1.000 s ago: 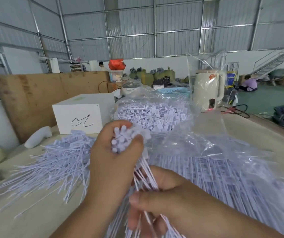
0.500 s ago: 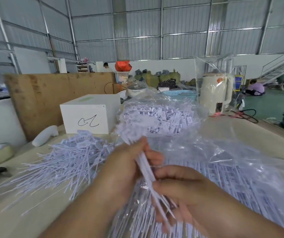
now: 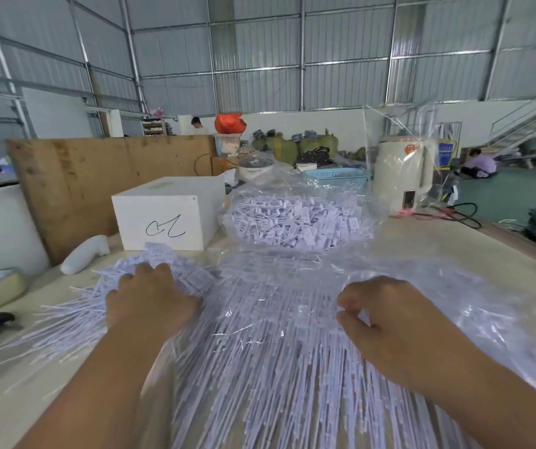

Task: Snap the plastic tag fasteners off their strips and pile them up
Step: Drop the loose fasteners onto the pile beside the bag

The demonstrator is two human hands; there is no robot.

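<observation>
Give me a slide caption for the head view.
Left hand rests on the loose fastener pile; right hand reaches into bagged strips.

Pale lilac fasteners [image 3: 260, 367]; white box [image 3: 166, 218], black scrawl.

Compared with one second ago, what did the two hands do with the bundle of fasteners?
The bundle has left both hands. The left hand moved out to the left and now rests on the loose pile. The right hand let go and lowered onto the clear bag of strips, thumb and forefinger close together over the plastic. The white box and the second bag stayed in place.
</observation>
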